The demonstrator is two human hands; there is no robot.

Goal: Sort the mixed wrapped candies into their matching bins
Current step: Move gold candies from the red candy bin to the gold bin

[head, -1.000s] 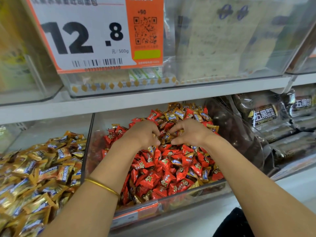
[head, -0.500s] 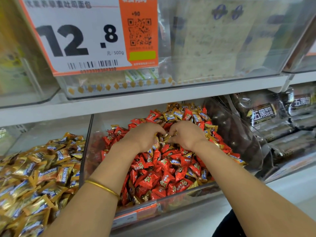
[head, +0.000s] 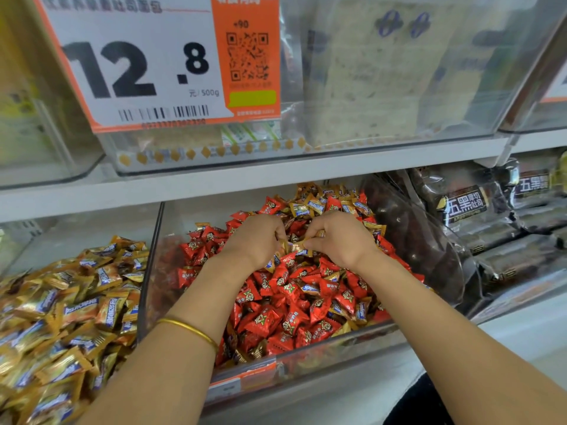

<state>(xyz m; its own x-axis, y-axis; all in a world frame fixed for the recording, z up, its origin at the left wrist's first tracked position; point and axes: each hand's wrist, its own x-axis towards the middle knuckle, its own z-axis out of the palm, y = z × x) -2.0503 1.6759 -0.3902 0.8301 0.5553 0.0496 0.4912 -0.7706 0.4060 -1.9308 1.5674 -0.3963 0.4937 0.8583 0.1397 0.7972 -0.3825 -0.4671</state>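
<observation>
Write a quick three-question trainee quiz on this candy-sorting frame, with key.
1. True or false: the left hand and right hand both reach into the middle bin of mostly red candies.
2. Which arm wears the gold bangle? A left, B right, C neither.
3. Fill in: the gold candies that the hands pinch match the gold bin, which sits on the ___.
Key: 1 true; 2 A; 3 left.

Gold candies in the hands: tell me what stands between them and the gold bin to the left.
The clear divider wall between the red bin and the gold bin stands in the way. The gold candies, held by the left hand and right hand, likely need lifting over it. Nothing else visible.
</observation>
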